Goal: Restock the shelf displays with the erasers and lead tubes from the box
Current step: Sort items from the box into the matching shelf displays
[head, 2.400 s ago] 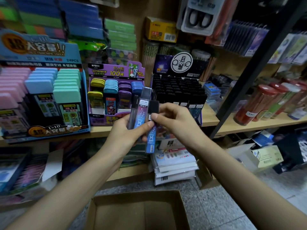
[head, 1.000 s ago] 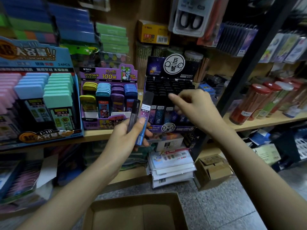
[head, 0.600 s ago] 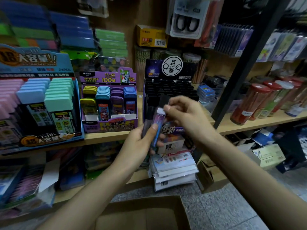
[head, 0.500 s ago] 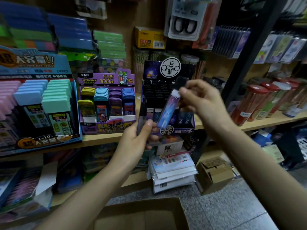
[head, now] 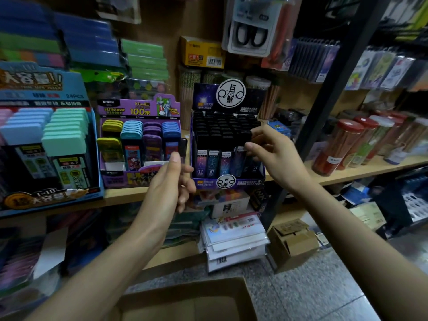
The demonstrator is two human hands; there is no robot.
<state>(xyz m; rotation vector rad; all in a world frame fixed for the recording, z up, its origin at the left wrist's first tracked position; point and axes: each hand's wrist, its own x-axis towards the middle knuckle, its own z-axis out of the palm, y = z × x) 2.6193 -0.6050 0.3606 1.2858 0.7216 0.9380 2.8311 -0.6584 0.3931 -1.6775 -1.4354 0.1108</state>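
Note:
On the wooden shelf stands a dark starry display (head: pixel 228 181) packed with black-capped lead tubes. My right hand (head: pixel 273 156) is at its front right corner, with thumb and fingers pinching the black cap of a lead tube (head: pixel 240 156) that stands in the front row. My left hand (head: pixel 171 181) hovers just left of the display and grips one more dark lead tube (head: pixel 183 145), of which only the top shows above my thumb. The open cardboard box (head: pixel 185 302) lies on the floor below my arms, and its inside is mostly out of view.
A purple display (head: pixel 139 107) of coloured lead cases stands left of the dark one, and a big blue display (head: pixel 34 198) of pastel cases further left. Red-lidded jars (head: pixel 335 147) stand right of a black shelf post (head: pixel 324 112). Stacked packets (head: pixel 234 242) and a small carton (head: pixel 291 244) sit below.
My right hand pulled a tube out of my left hand's bundle and carried it up to the dark display's front row. My left hand keeps a single tube and drifted left.

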